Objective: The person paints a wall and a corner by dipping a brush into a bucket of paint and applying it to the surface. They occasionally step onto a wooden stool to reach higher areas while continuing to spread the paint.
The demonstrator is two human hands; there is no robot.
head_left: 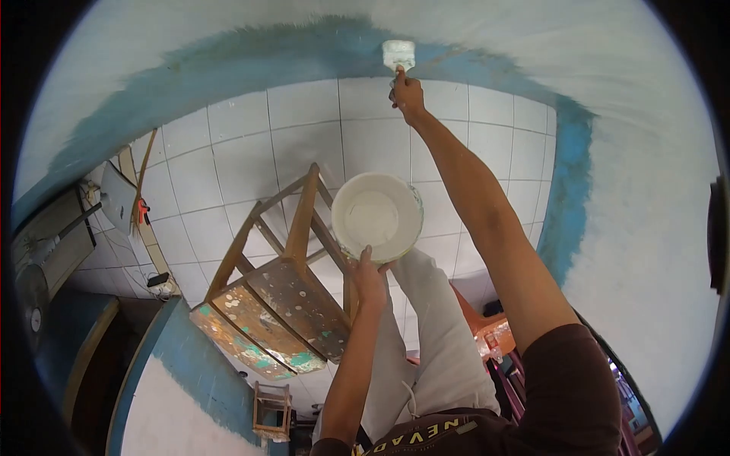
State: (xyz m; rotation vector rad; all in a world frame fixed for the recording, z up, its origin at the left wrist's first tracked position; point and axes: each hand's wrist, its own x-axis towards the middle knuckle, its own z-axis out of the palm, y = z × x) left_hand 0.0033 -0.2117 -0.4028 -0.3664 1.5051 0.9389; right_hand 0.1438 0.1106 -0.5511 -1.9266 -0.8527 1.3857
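1. The right hand [408,95] grips a white-coated paintbrush [398,53] at the wall's blue band [312,47].
2. The left hand [369,283] holds a white bucket [347,210].
3. A paint-spattered wooden stool [293,292] stands just beside the bucket.

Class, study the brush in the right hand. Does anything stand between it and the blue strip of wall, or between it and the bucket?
Nothing visible blocks the brush from the blue strip. Toward the bucket, the way looks open too; the wooden stool is off to the bucket's left.
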